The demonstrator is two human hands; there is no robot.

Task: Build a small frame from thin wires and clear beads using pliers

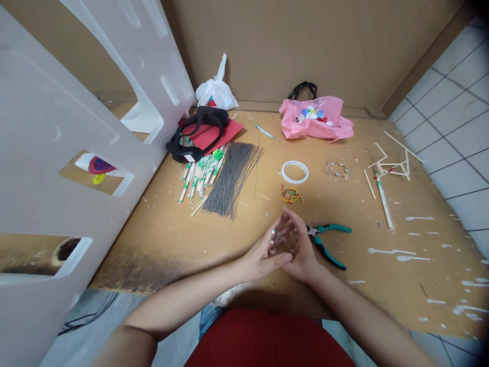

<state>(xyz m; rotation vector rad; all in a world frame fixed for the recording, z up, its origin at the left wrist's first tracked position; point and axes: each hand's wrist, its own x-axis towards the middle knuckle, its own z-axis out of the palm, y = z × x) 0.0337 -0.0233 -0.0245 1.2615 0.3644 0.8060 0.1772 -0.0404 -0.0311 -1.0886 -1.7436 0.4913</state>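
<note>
Close to the table's near edge, my left hand (260, 258) and my right hand (304, 255) curve toward each other around a small tangle of thin wire with shiny beads (283, 240). Both hands hold it between their fingers, which partly hide its shape. Just right of my right hand lie teal-handled pliers (329, 239), handles spread. Beyond my hands sit a coil of coloured bands or cords (291, 194) and a white roll of tape (295, 172). A beaded wire ring (336, 171) rests to the right of the roll.
Left lie a bundle of grey wires (233, 178), wrapped chopsticks (202, 176), red paper (233, 131) and a black strap (223, 130). A white bag (216, 94) and pink bag (294, 125) stand behind. Right is a stick frame (393, 171). A white plastic panel (95, 102) borders the left.
</note>
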